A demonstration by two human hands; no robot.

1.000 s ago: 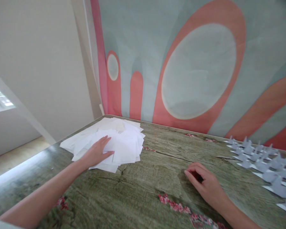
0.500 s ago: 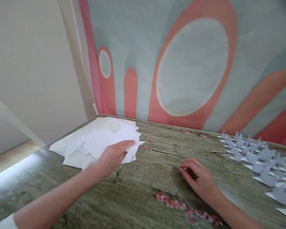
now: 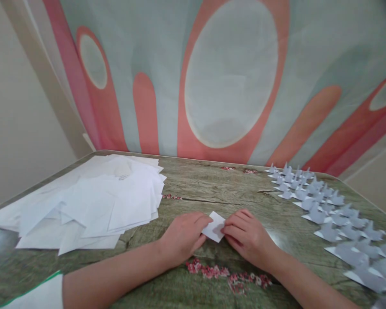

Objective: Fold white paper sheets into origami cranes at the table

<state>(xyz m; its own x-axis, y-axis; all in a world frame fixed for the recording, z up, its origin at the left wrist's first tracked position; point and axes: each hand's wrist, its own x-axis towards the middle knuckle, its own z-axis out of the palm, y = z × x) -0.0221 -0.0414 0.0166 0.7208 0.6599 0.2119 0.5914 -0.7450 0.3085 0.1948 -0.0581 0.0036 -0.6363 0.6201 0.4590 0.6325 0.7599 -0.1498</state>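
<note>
Between my two hands is a small white square of paper [image 3: 214,226], turned so that a corner points away from me. My left hand [image 3: 185,236] pinches its left corner between thumb and fingers. The right corner is held by my right hand [image 3: 249,237], whose fingers are bent over the edge. Both hands are low over the wood-patterned tabletop [image 3: 193,184], near its printed pink flowers. To the left lies a broad, loose pile of white paper sheets [image 3: 96,201], apart from my left hand.
Rows of folded white paper figures [image 3: 315,210] with pointed tips stand along the right side of the table. Behind the far edge rises a wall covering [image 3: 167,111] with coral and grey-green shapes.
My left hand has come away from the pile toward the middle with a small square of paper. My right hand has closed on its other corner. The view has turned right.
</note>
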